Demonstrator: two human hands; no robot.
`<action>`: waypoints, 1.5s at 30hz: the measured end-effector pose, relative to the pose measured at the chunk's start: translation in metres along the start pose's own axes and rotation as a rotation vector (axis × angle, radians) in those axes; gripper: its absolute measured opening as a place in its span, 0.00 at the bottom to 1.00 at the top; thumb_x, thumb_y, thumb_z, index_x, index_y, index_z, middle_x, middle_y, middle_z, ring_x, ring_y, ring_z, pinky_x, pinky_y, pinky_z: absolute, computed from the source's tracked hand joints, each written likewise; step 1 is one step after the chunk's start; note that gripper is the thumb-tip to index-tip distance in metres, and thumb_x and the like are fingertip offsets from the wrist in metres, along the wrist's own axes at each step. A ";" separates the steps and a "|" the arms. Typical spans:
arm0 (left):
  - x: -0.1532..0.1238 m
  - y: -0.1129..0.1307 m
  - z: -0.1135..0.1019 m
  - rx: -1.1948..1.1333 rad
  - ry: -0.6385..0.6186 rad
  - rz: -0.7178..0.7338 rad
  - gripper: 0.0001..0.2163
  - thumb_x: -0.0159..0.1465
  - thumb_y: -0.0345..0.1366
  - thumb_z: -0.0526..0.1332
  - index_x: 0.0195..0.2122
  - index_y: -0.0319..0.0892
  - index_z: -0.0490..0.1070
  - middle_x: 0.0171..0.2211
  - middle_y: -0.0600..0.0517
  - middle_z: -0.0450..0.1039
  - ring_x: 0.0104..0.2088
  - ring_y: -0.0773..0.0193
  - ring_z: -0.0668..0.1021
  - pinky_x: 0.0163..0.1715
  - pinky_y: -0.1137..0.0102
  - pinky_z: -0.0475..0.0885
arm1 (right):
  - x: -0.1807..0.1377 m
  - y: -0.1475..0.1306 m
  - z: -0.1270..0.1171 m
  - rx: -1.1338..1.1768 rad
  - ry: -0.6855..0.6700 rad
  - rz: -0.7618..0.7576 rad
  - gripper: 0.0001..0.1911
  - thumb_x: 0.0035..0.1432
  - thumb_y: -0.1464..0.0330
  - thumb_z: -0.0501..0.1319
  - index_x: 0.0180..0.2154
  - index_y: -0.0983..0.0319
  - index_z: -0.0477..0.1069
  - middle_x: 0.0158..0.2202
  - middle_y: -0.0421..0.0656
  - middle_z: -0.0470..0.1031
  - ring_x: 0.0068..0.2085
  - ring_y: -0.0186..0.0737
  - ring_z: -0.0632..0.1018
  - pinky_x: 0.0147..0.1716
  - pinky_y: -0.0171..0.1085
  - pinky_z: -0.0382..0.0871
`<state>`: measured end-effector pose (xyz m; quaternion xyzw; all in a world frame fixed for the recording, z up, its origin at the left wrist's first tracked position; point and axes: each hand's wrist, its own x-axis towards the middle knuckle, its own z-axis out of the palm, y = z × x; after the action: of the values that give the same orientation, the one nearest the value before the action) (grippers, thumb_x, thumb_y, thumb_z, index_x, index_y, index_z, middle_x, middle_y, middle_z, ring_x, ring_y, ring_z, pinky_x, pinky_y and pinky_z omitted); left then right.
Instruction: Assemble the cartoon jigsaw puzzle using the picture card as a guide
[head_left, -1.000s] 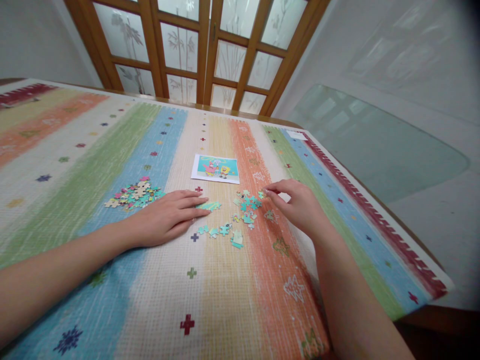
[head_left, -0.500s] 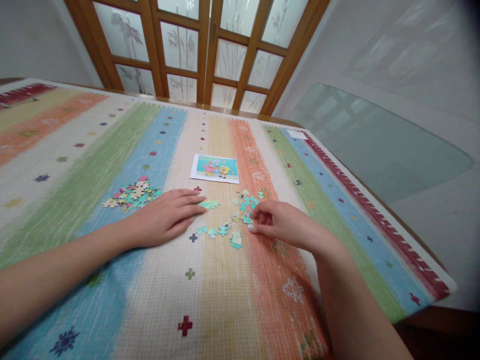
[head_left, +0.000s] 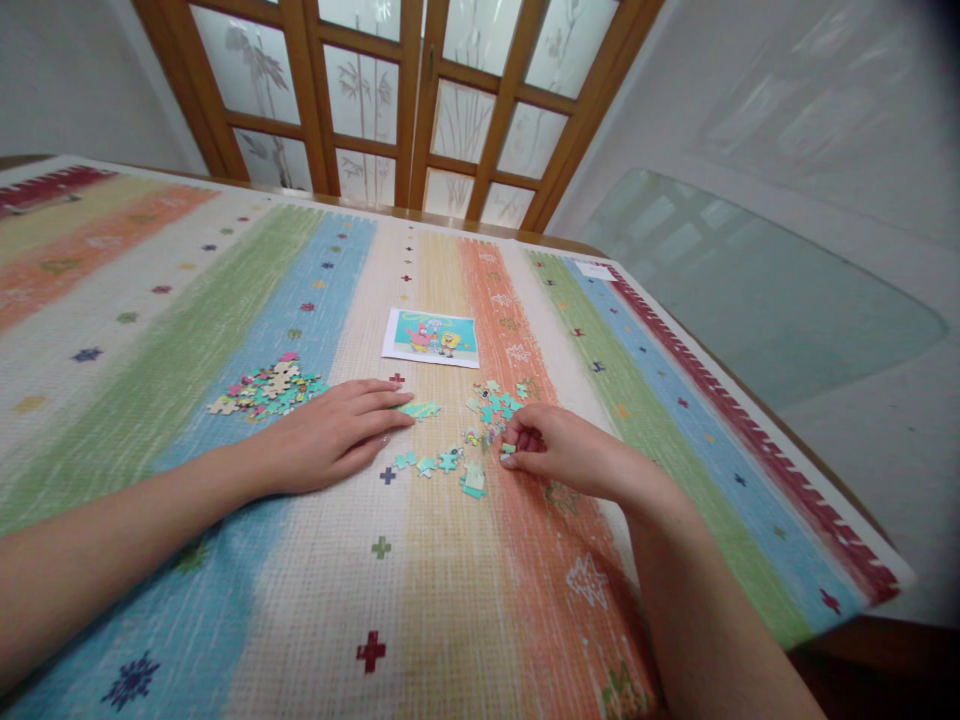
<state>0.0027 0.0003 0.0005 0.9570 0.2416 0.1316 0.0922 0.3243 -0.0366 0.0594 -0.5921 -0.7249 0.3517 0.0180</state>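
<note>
My left hand [head_left: 341, 435] lies flat on the striped tablecloth, fingers stretched out, with its fingertips by a small joined strip of green puzzle pieces [head_left: 422, 410]. Between the thumb and fingers of my right hand [head_left: 544, 445] is a puzzle piece [head_left: 508, 449], pinched at the right side of a loose group of turquoise pieces [head_left: 496, 403]. A curved row of turquoise pieces [head_left: 448, 459] runs below that group. One pale piece [head_left: 474, 474] sits at the row's lower end, overlapping another piece.
A heap of mixed puzzle pieces [head_left: 274, 388] lies left of my left hand. Farther back is a printed cartoon picture [head_left: 431, 337] on white paper. A white slip [head_left: 595, 271] rests near the tablecloth's far right edge. Wooden glass-paned doors [head_left: 420, 110] stand behind the table.
My right hand has lifted and tipped a puzzle piece in its pinch, so the piece now shows between the fingertips. My left hand stays in place.
</note>
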 end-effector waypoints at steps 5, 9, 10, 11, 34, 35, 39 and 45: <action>0.000 0.000 0.001 -0.022 0.010 0.025 0.18 0.73 0.33 0.51 0.64 0.48 0.64 0.68 0.51 0.62 0.69 0.56 0.61 0.68 0.54 0.57 | -0.001 0.007 -0.002 0.087 0.014 -0.056 0.06 0.56 0.72 0.65 0.28 0.60 0.70 0.24 0.40 0.75 0.26 0.35 0.74 0.26 0.34 0.64; 0.001 0.000 0.001 -0.019 -0.010 0.075 0.23 0.73 0.32 0.50 0.69 0.50 0.57 0.69 0.53 0.59 0.70 0.57 0.58 0.70 0.55 0.54 | 0.003 0.009 -0.004 0.242 0.113 -0.113 0.04 0.59 0.68 0.64 0.31 0.60 0.72 0.26 0.41 0.77 0.28 0.36 0.77 0.29 0.35 0.69; 0.002 0.000 0.001 -0.018 -0.016 0.085 0.23 0.74 0.32 0.49 0.70 0.51 0.56 0.69 0.53 0.59 0.70 0.57 0.58 0.70 0.55 0.53 | 0.006 0.008 -0.002 0.263 0.165 -0.128 0.03 0.59 0.68 0.64 0.34 0.60 0.72 0.27 0.40 0.77 0.28 0.36 0.77 0.29 0.35 0.69; 0.002 0.000 0.001 -0.019 -0.023 0.092 0.24 0.74 0.32 0.49 0.70 0.51 0.56 0.69 0.53 0.59 0.70 0.57 0.58 0.70 0.55 0.53 | 0.009 0.006 0.002 0.276 0.222 -0.145 0.04 0.58 0.68 0.64 0.36 0.60 0.72 0.27 0.40 0.77 0.29 0.36 0.77 0.29 0.35 0.68; 0.003 -0.002 0.005 -0.038 -0.034 0.114 0.24 0.73 0.31 0.50 0.69 0.50 0.57 0.67 0.52 0.63 0.70 0.58 0.60 0.70 0.56 0.51 | 0.057 -0.019 0.046 0.021 0.498 -0.383 0.06 0.62 0.74 0.64 0.39 0.59 0.80 0.37 0.44 0.81 0.44 0.44 0.76 0.49 0.45 0.67; 0.003 -0.002 0.005 -0.032 -0.034 0.118 0.24 0.73 0.31 0.50 0.69 0.49 0.57 0.67 0.52 0.63 0.70 0.57 0.60 0.70 0.56 0.52 | 0.058 -0.019 0.046 0.008 0.498 -0.388 0.07 0.62 0.74 0.64 0.39 0.59 0.80 0.37 0.44 0.81 0.44 0.44 0.76 0.49 0.45 0.67; 0.004 -0.002 0.005 -0.019 -0.048 0.112 0.23 0.73 0.32 0.50 0.69 0.49 0.57 0.67 0.52 0.63 0.70 0.57 0.60 0.70 0.56 0.51 | 0.061 -0.017 0.047 -0.050 0.509 -0.373 0.06 0.62 0.73 0.65 0.40 0.59 0.80 0.39 0.46 0.80 0.46 0.46 0.75 0.49 0.46 0.66; 0.004 -0.002 0.004 -0.034 -0.042 0.108 0.24 0.73 0.32 0.50 0.69 0.51 0.56 0.67 0.53 0.63 0.69 0.58 0.60 0.70 0.57 0.51 | 0.057 -0.013 0.045 -0.098 0.518 -0.389 0.06 0.66 0.69 0.62 0.41 0.58 0.78 0.41 0.47 0.78 0.46 0.46 0.74 0.48 0.46 0.65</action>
<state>0.0062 0.0031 -0.0031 0.9694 0.1856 0.1202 0.1063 0.2765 -0.0095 0.0099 -0.5126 -0.8116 0.1440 0.2403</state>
